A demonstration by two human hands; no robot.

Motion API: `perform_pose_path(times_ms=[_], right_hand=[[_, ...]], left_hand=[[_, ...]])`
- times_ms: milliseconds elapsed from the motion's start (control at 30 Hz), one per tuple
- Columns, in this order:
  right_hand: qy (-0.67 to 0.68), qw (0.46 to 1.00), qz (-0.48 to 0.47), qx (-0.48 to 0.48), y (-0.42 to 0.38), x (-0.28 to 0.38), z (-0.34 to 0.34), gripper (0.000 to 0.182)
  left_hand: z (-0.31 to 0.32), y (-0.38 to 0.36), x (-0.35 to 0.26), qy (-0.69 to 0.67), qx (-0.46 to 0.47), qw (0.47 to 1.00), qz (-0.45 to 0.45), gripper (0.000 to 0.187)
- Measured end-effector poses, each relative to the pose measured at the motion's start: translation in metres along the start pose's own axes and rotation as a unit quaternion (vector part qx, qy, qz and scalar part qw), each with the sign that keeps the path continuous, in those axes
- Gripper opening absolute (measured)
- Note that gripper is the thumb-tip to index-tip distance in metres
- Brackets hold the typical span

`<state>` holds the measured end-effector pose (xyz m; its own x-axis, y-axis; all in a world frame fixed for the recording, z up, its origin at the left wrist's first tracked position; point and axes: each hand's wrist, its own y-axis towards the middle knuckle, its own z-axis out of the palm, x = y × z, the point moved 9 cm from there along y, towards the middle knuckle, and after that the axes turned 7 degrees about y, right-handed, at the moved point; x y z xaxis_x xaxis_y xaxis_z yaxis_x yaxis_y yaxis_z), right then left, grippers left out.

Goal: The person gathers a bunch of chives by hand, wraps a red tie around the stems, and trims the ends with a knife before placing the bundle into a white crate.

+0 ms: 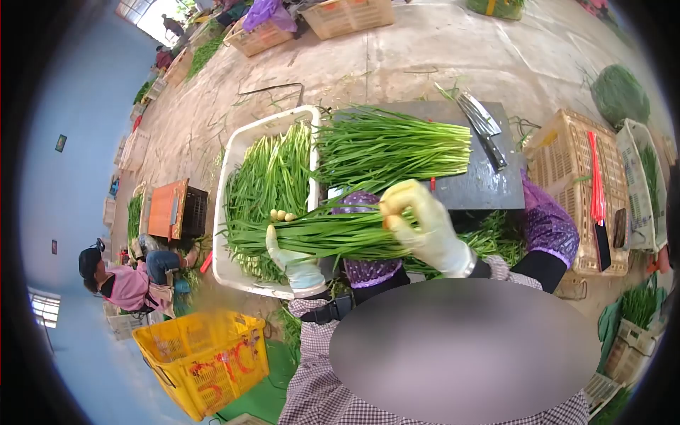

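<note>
My gloved left hand is wrapped round a bunch of long green stalks, its fingertips showing on top. The leafy end of the bunch lies over a white crate that holds more green stalks. At the other end of the bunch is my gloved right hand, fingers curled and pinched together; what lies between them is hidden. Beyond my hands, a thick pile of stalks rests on a dark board, beside a wide-bladed knife with a black handle.
To the right, an upturned tan crate bears red strips. A yellow crate stands at the lower left. A seated person in pink is at the far left. Tan crates stand at the back.
</note>
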<state>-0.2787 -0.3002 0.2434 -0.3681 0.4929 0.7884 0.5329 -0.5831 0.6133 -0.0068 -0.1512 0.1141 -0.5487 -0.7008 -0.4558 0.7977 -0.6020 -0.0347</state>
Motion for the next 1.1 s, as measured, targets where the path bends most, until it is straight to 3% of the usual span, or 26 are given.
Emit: perform_pose_path(times_ms=[33,100,167,200,233,267,300,333,400,433,533,567,600,733,833,967,1033,1100], right_hand=[[0.169,0.973,0.152,-0.03,-0.009,-0.006,-0.01,0.009],[0.32,0.926,0.186,-0.064,-0.015,0.026,-0.042,0.011],[0.335,0.928,0.159,-0.047,-0.031,0.039,-0.075,0.014],[0.36,0.912,0.197,-0.005,-0.043,0.029,-0.08,0.018],[0.293,0.886,0.346,0.097,-0.066,0.004,-0.078,0.026],[0.143,0.907,0.366,0.153,-0.095,-0.024,-0.082,0.029],[-0.013,0.903,0.377,0.206,-0.123,-0.057,-0.082,0.034],[-0.014,0.902,0.378,0.206,-0.131,-0.074,-0.082,0.034],[-0.18,0.894,0.382,0.149,-0.146,-0.095,-0.101,0.04],[-0.024,0.905,0.412,0.099,-0.14,-0.096,-0.095,0.041],[0.126,0.919,0.357,0.11,-0.111,-0.096,-0.059,0.043],[0.157,0.912,0.353,0.138,-0.112,-0.104,-0.046,0.044],[0.289,0.854,0.417,0.115,-0.098,-0.085,-0.025,0.042],[0.292,0.865,0.407,0.028,-0.101,-0.104,-0.006,0.03],[0.375,0.803,0.456,-0.081,-0.11,-0.103,-0.004,0.029],[0.345,0.834,0.42,-0.092,-0.105,-0.093,-0.007,0.034],[0.314,0.839,0.444,-0.036,-0.11,-0.097,-0.003,0.032],[0.304,0.849,0.432,0.001,-0.106,-0.096,-0.001,0.033]], left_hand=[[0.0,-0.001,-0.001,0.007,-0.014,1.0,0.006,0.028],[-0.004,-0.002,-0.001,-0.012,-0.004,1.0,-0.005,0.026],[-0.015,0.0,-0.002,-0.033,0.008,0.999,-0.016,0.023],[-0.023,0.006,0.001,-0.05,0.024,0.998,-0.03,0.021],[-0.025,0.011,0.004,-0.065,0.042,0.996,-0.046,0.018],[-0.026,0.011,0.007,-0.077,0.009,0.996,-0.053,0.015],[-0.029,0.012,0.009,-0.079,0.009,0.995,-0.054,0.015],[-0.032,0.015,0.014,-0.092,0.021,0.993,-0.071,0.015],[-0.039,0.013,0.022,-0.124,0.007,0.988,-0.094,0.015],[-0.04,0.015,0.023,-0.111,0.006,0.99,-0.086,0.015],[-0.03,0.013,0.026,-0.14,0.019,0.985,-0.095,0.015],[-0.025,0.015,0.025,-0.127,0.038,0.987,-0.094,0.014],[-0.021,0.016,0.026,-0.115,0.056,0.987,-0.093,0.014],[-0.023,0.01,0.022,-0.062,-0.026,0.994,-0.083,0.013],[-0.09,0.024,0.02,0.018,-0.082,0.991,-0.101,0.014],[-0.115,0.022,0.015,0.077,-0.093,0.99,-0.07,0.021],[-0.088,0.013,0.018,-0.003,-0.135,0.989,-0.057,0.012],[-0.064,0.013,0.018,-0.025,-0.072,0.996,-0.051,0.013]])
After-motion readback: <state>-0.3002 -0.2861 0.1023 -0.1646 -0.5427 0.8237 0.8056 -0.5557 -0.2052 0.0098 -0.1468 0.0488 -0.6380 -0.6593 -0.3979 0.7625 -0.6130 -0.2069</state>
